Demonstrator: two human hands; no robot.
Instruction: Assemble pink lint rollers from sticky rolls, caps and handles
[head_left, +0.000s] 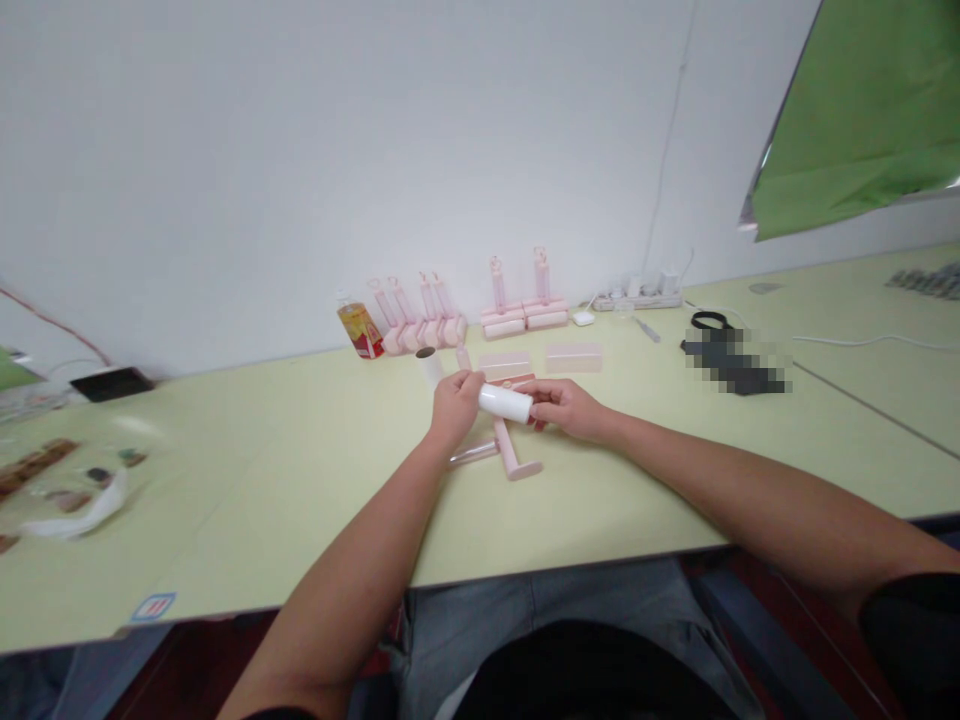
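Note:
A glossy white roll (505, 402), much like a lint roller refill, is held level above the table between my two hands. My left hand (454, 408) wraps its left end. At the right end, the fingers of my right hand (568, 408) pinch the roll's edge. Just below lies a pale pink plastic handle piece (508, 455) with a flat oval end, beside a clear and pink rod (475, 454). Behind my left hand stands another white roll with a brown core (430, 364). A red printed item (512, 381) is partly hidden behind the held roll.
Translucent pink covers (574, 357) lie behind my hands. Several pink rollers with upright handles (425, 332) line the wall, next to a yellow-red bottle (361, 328). A power strip (637, 299) and a dark pixelated object (735, 362) are to the right. A black device (112, 383) sits far left.

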